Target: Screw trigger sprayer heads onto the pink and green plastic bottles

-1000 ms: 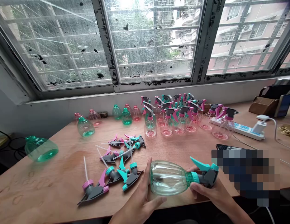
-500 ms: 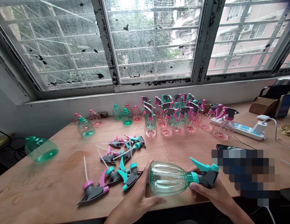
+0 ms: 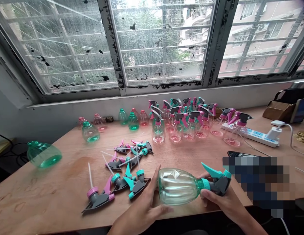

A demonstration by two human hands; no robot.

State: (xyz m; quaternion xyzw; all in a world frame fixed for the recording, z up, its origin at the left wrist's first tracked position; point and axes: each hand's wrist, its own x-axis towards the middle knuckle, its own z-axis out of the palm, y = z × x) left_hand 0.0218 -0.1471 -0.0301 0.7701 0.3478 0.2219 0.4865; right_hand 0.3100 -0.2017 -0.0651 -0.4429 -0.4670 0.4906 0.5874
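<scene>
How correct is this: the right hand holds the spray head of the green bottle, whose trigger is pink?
Only the colour is wrong: the head view shows a turquoise trigger, not pink. The right hand does hold the spray head of the green bottle.

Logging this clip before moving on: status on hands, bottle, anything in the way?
Right hand gripping at turquoise collar, left hand open. Green bottle held sideways, spray head on its neck, base toward left hand. Loose spray heads close beside left hand.

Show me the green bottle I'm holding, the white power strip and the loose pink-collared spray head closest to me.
Green bottle [image 3: 178, 186], head view: its clear body.
Power strip [image 3: 255, 135], head view: top face.
Spray head [image 3: 98, 203], head view: grey body.
</scene>
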